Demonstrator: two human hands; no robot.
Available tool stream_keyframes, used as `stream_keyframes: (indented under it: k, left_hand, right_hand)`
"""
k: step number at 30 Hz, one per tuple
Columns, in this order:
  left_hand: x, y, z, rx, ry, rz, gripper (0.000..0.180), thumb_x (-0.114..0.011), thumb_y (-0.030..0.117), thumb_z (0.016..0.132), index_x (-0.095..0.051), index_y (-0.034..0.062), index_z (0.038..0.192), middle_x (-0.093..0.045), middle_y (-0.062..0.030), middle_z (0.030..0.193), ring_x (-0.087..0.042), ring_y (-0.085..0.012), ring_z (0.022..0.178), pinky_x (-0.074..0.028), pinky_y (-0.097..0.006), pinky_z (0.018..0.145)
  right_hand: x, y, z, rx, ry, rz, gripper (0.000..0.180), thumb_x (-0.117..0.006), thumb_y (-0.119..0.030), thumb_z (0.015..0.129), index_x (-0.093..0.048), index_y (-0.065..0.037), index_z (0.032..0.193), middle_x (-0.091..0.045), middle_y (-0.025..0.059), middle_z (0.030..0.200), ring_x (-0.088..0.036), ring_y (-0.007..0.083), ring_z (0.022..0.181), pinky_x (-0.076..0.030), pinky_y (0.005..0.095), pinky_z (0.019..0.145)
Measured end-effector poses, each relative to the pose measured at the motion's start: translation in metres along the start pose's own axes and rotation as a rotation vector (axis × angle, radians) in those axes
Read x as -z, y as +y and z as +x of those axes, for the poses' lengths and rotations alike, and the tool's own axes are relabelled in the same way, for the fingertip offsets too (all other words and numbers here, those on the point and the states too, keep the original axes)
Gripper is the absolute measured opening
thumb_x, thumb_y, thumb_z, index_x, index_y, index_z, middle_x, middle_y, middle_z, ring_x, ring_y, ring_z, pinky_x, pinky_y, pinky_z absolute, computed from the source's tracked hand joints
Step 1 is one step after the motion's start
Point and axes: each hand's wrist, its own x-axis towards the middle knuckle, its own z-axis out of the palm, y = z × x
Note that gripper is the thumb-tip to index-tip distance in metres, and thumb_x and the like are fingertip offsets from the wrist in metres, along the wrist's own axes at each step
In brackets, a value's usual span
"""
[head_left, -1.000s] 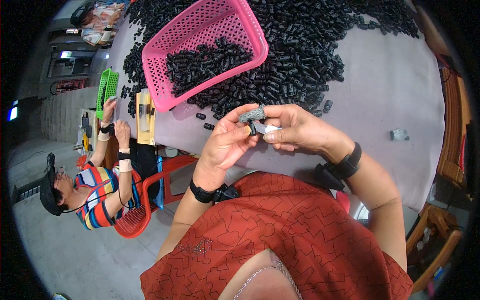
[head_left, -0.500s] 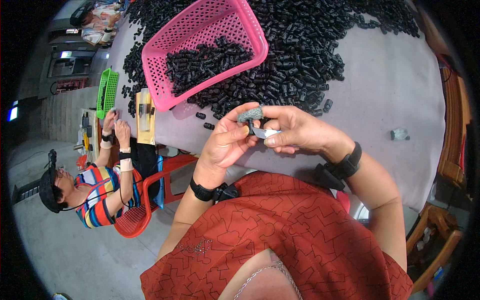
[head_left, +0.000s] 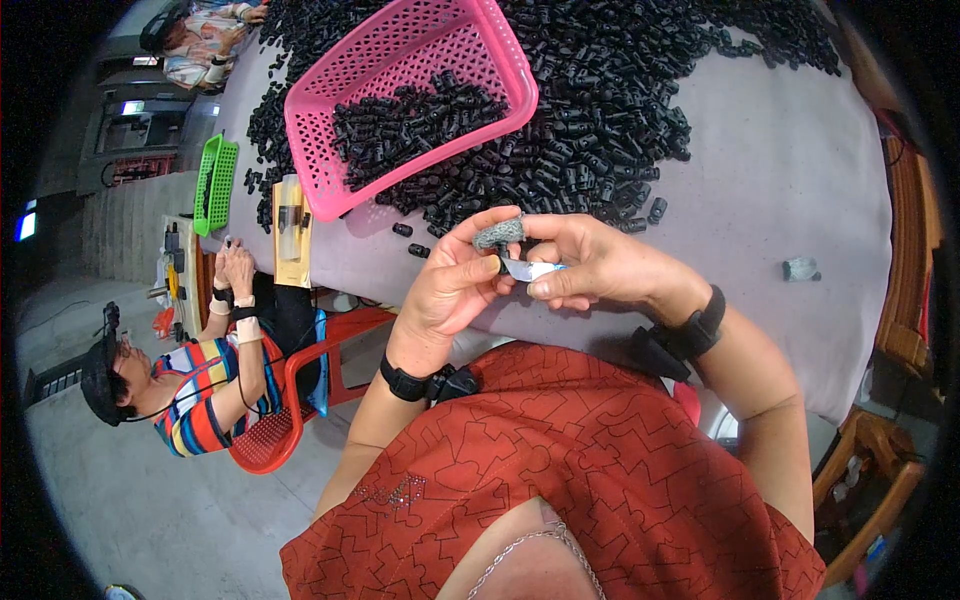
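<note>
My left hand (head_left: 441,285) is closed, pinching a small black plastic part (head_left: 504,264) between thumb and fingers; most of the part is hidden. A grey, fuzzy-looking wrap (head_left: 498,234) sits at the tip of the index finger of that hand, and my right index finger reaches up beside it. In my right hand (head_left: 612,262), closed between thumb and fingers, is a small knife (head_left: 525,269) with a short silver blade and a white-wrapped grip. Its blade lies against the black part, close to my left thumb.
A pink basket (head_left: 425,173) with black parts stands among a large heap of black parts (head_left: 610,130) on the grey-covered table (head_left: 770,200). Right lies a small clear-and-dark piece (head_left: 800,269). On the left are a yellow tray (head_left: 292,265), a green basket (head_left: 214,190) and a seated co-worker (head_left: 215,380).
The knife and my right fingers have shifted very slightly against the black part. At the left, the co-worker's hands have come closer together and lower.
</note>
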Motion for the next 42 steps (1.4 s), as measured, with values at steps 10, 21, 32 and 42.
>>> stream_keyframes:
  k: [10,21,32,42]
  left_hand:
    - [-0.003,0.001,0.0,0.001,0.035,0.052,0.058,-0.071,0.005,0.083,-0.049,0.0035,0.136,-0.064,-0.0081,0.102,-0.062,-0.0151,0.078,-0.053,-0.025,0.068]
    - [-0.002,0.002,0.001,-0.009,0.014,0.08,0.05,-0.064,0.0,0.088,-0.048,0.0037,0.136,-0.064,-0.0077,0.113,-0.067,-0.0177,0.091,-0.059,-0.03,0.079]
    - [0.009,-0.002,0.005,0.06,-0.023,-0.179,0.052,-0.06,0.003,0.092,-0.041,0.0032,0.14,-0.061,-0.009,0.11,-0.066,-0.0192,0.094,-0.06,-0.029,0.081]
    - [0.013,-0.008,0.01,0.097,-0.119,-0.306,0.051,-0.058,0.004,0.093,-0.04,0.0034,0.141,-0.059,-0.0089,0.105,-0.066,-0.0197,0.093,-0.061,-0.028,0.082]
  right_hand:
    - [0.004,0.0,0.0,-0.039,0.024,0.016,0.033,-0.065,-0.011,0.09,-0.053,-0.002,0.119,-0.064,0.0021,0.079,-0.047,0.002,0.051,-0.035,0.0166,0.044]
    - [0.001,-0.002,0.0,-0.039,0.045,-0.006,0.034,-0.064,-0.01,0.09,-0.052,-0.002,0.121,-0.063,0.0017,0.08,-0.048,0.0023,0.053,-0.035,0.016,0.046]
    - [0.001,-0.002,0.001,-0.038,0.051,-0.078,0.028,-0.065,-0.012,0.09,-0.05,-0.004,0.113,-0.057,0.0003,0.07,-0.046,0.0034,0.05,-0.033,0.0187,0.045]
    - [0.0,0.001,0.002,-0.021,0.036,-0.025,0.027,-0.064,-0.014,0.091,-0.049,-0.004,0.112,-0.056,-0.0004,0.07,-0.046,0.0031,0.05,-0.032,0.0178,0.044]
